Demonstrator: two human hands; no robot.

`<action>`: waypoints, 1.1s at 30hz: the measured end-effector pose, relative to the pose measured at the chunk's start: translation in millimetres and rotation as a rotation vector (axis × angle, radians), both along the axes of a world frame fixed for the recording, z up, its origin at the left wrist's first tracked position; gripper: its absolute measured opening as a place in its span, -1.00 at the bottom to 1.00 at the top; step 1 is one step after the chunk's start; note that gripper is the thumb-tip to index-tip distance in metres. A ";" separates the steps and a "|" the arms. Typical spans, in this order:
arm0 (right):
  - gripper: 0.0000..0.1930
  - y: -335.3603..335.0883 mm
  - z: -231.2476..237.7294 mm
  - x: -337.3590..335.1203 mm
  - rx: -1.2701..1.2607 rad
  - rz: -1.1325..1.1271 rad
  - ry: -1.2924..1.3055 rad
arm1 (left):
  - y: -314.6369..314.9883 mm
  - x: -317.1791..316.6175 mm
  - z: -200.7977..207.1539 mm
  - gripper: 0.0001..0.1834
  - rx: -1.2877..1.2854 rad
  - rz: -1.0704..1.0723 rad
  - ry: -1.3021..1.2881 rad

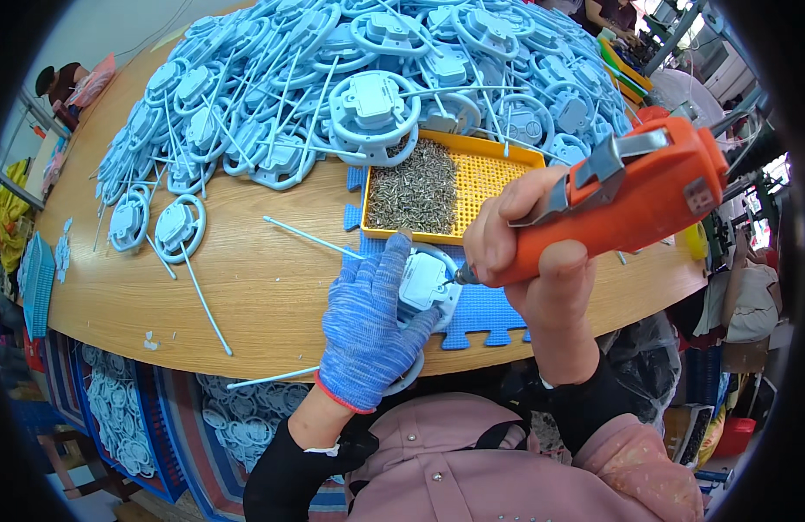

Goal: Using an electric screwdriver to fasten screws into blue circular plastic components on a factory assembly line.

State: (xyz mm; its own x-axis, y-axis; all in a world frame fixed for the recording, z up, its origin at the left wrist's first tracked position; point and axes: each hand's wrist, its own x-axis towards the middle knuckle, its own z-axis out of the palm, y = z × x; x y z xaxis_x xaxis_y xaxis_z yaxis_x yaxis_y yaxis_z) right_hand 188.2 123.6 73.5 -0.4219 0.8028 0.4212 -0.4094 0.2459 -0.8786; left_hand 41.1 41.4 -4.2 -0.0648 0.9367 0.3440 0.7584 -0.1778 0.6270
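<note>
My right hand (537, 252), bare, is wrapped round an orange electric screwdriver (642, 200) with a metal lever on its side. Its tip points down at a light blue plastic ring-shaped part (424, 283) with a boxy centre and a thin rod. My left hand (368, 317), in a blue knitted glove with a red cuff, grips that part from the left, fingers along the far side and thumb at the near side. Under the part lies a blue foam mat (485, 317). Whether the tip touches a screw is too small to tell.
Just beyond my hands, a yellow tray (498, 157) holds many small metal screws (411, 191). A big heap of similar blue parts (368, 96) covers the table's far side. Two loose parts lie left. Filled bins (120, 418) stand below the near edge. Other people sit farther off.
</note>
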 end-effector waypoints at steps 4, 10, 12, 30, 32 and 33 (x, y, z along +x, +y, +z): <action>-0.41 -1.9 -8.0 0.2 -0.036 0.003 -0.030 | -0.4 1.9 4.0 -0.15 -0.044 0.005 -0.063; -0.44 -4.3 -12.7 0.8 0.028 -0.078 -0.052 | 4.7 2.8 4.2 -0.17 0.014 -0.018 -0.028; -0.45 -4.3 -14.7 0.5 -0.003 -0.075 -0.033 | 6.1 3.9 4.0 -0.18 0.026 -0.022 -0.025; -0.46 8.7 -5.5 81.9 0.020 -0.217 0.163 | -113.6 -121.6 38.9 -0.30 -0.101 0.159 0.254; -0.45 2.8 -2.5 45.0 -0.004 -0.156 0.129 | -47.9 -195.9 38.9 -0.16 -0.087 0.452 0.473; -0.43 -5.2 2.0 34.5 0.007 -0.084 0.075 | -24.5 -236.9 41.3 -0.07 -0.177 0.616 0.577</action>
